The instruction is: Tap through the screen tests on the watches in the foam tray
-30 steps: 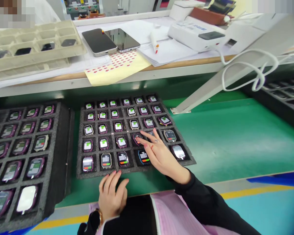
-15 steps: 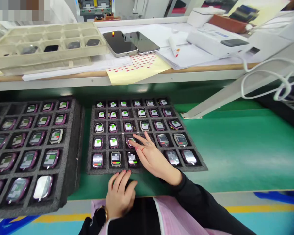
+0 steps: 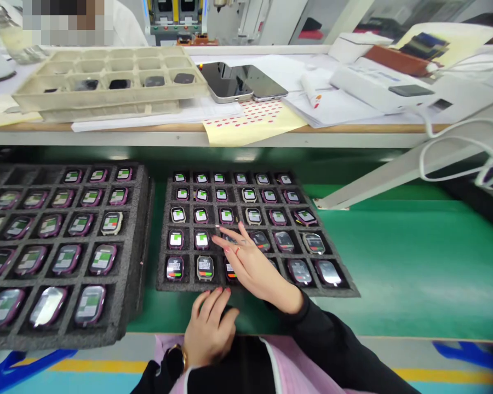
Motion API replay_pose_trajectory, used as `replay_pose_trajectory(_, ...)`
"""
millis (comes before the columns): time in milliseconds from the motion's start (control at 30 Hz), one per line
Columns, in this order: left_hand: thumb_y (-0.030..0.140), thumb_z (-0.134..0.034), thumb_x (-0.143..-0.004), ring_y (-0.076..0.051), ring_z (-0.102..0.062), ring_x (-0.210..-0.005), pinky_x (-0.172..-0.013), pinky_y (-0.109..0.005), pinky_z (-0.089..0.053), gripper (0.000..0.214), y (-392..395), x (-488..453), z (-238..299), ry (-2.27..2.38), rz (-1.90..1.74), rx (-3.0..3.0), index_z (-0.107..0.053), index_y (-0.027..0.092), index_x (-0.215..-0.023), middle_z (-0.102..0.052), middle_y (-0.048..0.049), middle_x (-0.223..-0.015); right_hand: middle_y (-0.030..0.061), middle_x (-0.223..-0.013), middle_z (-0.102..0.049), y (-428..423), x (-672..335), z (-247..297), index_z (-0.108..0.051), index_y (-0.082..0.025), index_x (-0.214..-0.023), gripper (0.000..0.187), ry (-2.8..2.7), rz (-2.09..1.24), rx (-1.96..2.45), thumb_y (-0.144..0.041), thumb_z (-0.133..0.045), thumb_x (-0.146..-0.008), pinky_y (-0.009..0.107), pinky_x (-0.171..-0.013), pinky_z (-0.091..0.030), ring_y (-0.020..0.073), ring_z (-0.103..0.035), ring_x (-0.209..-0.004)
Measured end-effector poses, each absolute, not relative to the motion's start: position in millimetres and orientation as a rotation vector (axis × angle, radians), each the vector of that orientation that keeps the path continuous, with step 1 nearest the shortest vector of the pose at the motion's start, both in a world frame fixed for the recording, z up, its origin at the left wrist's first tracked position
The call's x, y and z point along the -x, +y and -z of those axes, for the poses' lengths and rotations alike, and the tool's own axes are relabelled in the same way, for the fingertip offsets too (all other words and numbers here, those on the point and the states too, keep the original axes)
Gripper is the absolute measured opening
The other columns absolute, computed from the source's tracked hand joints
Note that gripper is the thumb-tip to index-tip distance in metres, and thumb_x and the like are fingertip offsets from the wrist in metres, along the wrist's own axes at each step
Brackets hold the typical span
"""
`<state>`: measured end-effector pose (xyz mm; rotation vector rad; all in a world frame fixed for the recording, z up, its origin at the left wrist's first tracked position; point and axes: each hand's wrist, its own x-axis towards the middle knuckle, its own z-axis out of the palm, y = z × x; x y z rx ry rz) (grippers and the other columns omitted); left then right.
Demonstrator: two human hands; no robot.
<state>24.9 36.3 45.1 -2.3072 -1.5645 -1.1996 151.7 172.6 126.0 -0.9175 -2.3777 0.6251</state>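
My right hand (image 3: 257, 268) reaches over a dark grey foam tray (image 3: 347, 290) of smartwatches, fingers stretched and spread. Its fingertips are by the third-column watch in the second row from the front, near a watch with a lit white and green screen (image 3: 202, 239). Whether they touch anything I cannot tell. The hand partly covers the watches beneath it. At the tray's front edge lies my left hand (image 3: 211, 328), holding nothing, its fingers loosely bent and apart. Just beyond it, a light-framed watch (image 3: 205, 267) sits in the front row.
A taller foam tray of watches (image 3: 133, 273) stands to the left on the green bench (image 3: 414, 262). The shelf above bears a plastic compartment tray (image 3: 119, 104), two phones (image 3: 258, 82) and papers. A slanted metal post (image 3: 365, 175) and white cable (image 3: 425, 156) are at right.
The view has shifted, so both trays appear farther right. Relative to the tray, my right hand has moved slightly left, its fingertips now nearer the second column. My left hand stays at the front edge.
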Motion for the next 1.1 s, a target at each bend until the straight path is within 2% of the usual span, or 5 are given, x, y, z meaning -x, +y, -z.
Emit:
replay_pose_trajectory(400, 0.014, -0.047, -0.087, -0.017, -0.057, -0.117, -0.107, -0.032, -0.038, 0.023, 34.3, -16.8, -46.0, -1.542, 1.191, 2.367, -0.068, 0.021, -0.092, -0.069, -0.0048, -0.119, 0.0167, -0.12, -0.066, 177.8, -127.6, -121.0, -0.063, -0.003, -0.127, 0.046, -2.485, -0.57, 0.867, -0.02, -0.025, -0.107, 0.063, -0.117, -0.024, 0.031, -0.047, -0.131)
replay_pose_trajectory(533, 0.011, -0.046, -0.088, -0.018, -0.058, -0.117, -0.106, -0.034, -0.039, 0.027, 33.9, -16.0, -51.0, -1.566, 1.245, 2.385, -0.067, 0.02, -0.101, -0.068, -0.0047, -0.122, 0.0136, -0.115, -0.069, 184.3, -156.7, -127.4, -0.068, -0.009, -0.118, 0.045, -2.26, -0.57, 1.041, -0.026, -0.029, -0.107, 0.055, -0.107, -0.042, 0.0298, -0.061, -0.112)
replay_pose_trajectory(733, 0.011, -0.048, -0.093, -0.015, -0.062, -0.086, -0.084, -0.031, -0.046, 0.022, 60.2, -4.7, -100.5, -1.811, 1.473, 2.583, -0.059, 0.021, -0.109, -0.071, -0.0002, -0.094, 0.0115, -0.119, -0.068, 173.4, -200.6, -134.3, -0.071, -0.013, -0.11, 0.045, -2.042, -0.612, 1.249, -0.033, -0.032, -0.108, 0.045, -0.099, -0.046, 0.0286, -0.061, -0.114)
replay_pose_trajectory(933, 0.03, -0.051, -0.096, -0.028, -0.05, -0.118, -0.1, -0.044, -0.043, 0.047, 126.5, -15.9, -138.2, -2.154, 0.755, 2.565, -0.041, 0.014, -0.139, -0.058, -0.0116, -0.127, 0.009, -0.119, -0.068, 162.3, -214.5, -127.0, -0.073, -0.016, -0.108, 0.044, -1.951, -0.705, 1.235, -0.036, -0.034, -0.108, 0.044, -0.104, -0.044, 0.0277, -0.061, -0.114)
replay_pose_trajectory(1100, 0.027, -0.06, -0.09, -0.031, -0.053, -0.111, -0.096, -0.043, -0.048, 0.029, 173.1, -30.3, -141.1, -2.117, 0.189, 2.664, -0.063, 0.013, -0.116, -0.06, -0.0116, -0.112, 0.0075, -0.118, -0.069, 161.1, -224.3, -125.6, -0.072, -0.019, -0.109, 0.043, -1.914, -0.741, 1.163, -0.036, -0.033, -0.108, 0.046, -0.103, -0.044, 0.0276, -0.061, -0.113)
